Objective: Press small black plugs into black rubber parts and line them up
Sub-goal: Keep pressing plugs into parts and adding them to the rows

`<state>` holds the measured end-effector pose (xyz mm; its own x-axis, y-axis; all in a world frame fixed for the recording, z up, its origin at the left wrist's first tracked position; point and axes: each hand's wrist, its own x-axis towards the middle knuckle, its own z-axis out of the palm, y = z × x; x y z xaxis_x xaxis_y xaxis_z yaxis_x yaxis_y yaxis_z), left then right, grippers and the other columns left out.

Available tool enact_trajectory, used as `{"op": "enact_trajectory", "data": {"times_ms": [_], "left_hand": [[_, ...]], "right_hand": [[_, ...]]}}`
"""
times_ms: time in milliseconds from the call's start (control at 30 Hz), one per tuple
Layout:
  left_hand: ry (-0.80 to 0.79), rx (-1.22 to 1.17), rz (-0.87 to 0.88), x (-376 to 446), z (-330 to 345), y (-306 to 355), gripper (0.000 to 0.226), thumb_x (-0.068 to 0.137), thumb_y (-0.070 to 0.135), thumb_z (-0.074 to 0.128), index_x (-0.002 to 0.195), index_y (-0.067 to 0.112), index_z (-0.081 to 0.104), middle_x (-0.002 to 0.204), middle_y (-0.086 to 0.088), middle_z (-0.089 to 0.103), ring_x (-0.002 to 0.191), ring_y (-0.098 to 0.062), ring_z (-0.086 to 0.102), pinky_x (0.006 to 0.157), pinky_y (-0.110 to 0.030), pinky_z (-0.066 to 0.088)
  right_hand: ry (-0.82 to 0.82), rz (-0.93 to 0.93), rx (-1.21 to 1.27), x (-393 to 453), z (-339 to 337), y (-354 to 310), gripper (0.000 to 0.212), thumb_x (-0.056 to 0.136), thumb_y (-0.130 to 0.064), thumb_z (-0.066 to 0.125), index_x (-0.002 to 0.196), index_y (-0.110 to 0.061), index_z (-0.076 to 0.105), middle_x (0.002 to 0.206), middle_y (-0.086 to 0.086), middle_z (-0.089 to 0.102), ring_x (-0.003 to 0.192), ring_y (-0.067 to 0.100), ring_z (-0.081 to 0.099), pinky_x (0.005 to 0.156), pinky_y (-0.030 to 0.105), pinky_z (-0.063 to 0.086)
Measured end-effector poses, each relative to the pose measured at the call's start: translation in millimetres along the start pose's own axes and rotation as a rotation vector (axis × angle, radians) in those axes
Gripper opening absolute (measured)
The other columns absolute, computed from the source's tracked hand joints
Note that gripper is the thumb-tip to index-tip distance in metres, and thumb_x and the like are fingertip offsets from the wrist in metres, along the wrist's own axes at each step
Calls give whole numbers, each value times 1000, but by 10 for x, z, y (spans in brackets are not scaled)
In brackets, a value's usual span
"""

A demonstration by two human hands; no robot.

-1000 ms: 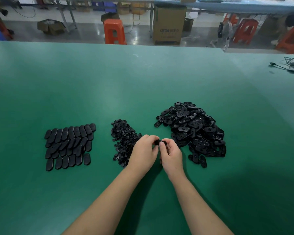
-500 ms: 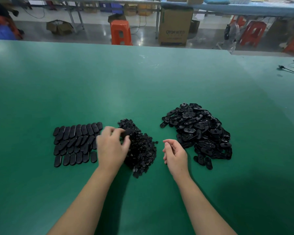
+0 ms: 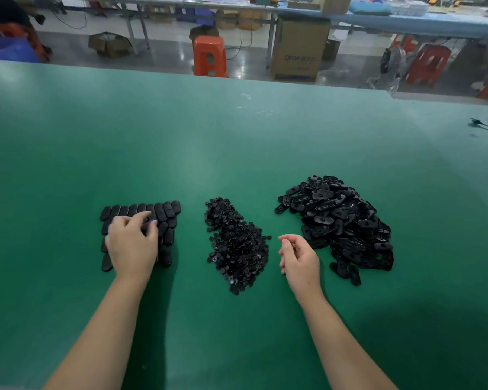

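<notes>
I see a broad green table mat [image 3: 237,142] carrying a loose heap of black oval rubber parts [image 3: 341,220], a small-plug pile [image 3: 237,243], and lined-up rows [image 3: 164,212]. My left hand [image 3: 131,246] rests over the rows, fingers bent; whether it pinches a part I cannot tell. My right hand [image 3: 299,258] hangs relaxed, holding nothing.

Left hand [image 3: 131,244] lies palm down on the lined-up rows of rubber parts [image 3: 164,215], fingers spread across them. Whether it holds a part underneath cannot be seen. Right hand [image 3: 299,257] hovers loosely curled, holding nothing, between the heap of small plugs [image 3: 235,243] and the loose pile of rubber parts [image 3: 341,220]. All 3 groups sit apart on the green table [image 3: 237,142].
</notes>
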<state>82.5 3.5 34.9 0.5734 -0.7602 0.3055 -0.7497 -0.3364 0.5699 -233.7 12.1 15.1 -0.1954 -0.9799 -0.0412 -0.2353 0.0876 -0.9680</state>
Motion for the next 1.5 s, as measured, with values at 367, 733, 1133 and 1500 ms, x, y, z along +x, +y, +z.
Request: {"op": "enact_trajectory", "data": {"times_ms": [367,733,1133,1500], "left_hand": [[-301,13,188,-539,378,604,27,103,22,49,117,17,71,102,-3,64,85,-25,63,71,-37,53],[-303,67,222,-506,456,557,27,103,20,52,120,20,73,89,-1,56,66,-24,55,53,-32,42],[-197,1,278,-614,467,494,10,96,16,66,91,8,69,85,-2,57,55,-22,52,47,-29,40],[-193,10,267,-621,489,463,13,96,18,67,91,8,73,82,-2,56,53,-22,51,47,-29,40]], "right_hand": [[-1,-10,-23,-1,12,13,19,103,-18,54,93,-26,67,68,-10,64,52,5,54,51,29,49],[-5,-17,-40,12,26,21,20,103,-19,54,92,-26,68,66,2,63,50,6,51,49,24,46],[-67,17,-112,39,9,-9,20,103,-18,54,92,-29,67,68,5,65,53,5,54,55,34,50],[57,-95,-1137,599,-424,-223,26,104,-33,47,118,-19,65,110,2,63,85,24,66,63,29,43]]}}
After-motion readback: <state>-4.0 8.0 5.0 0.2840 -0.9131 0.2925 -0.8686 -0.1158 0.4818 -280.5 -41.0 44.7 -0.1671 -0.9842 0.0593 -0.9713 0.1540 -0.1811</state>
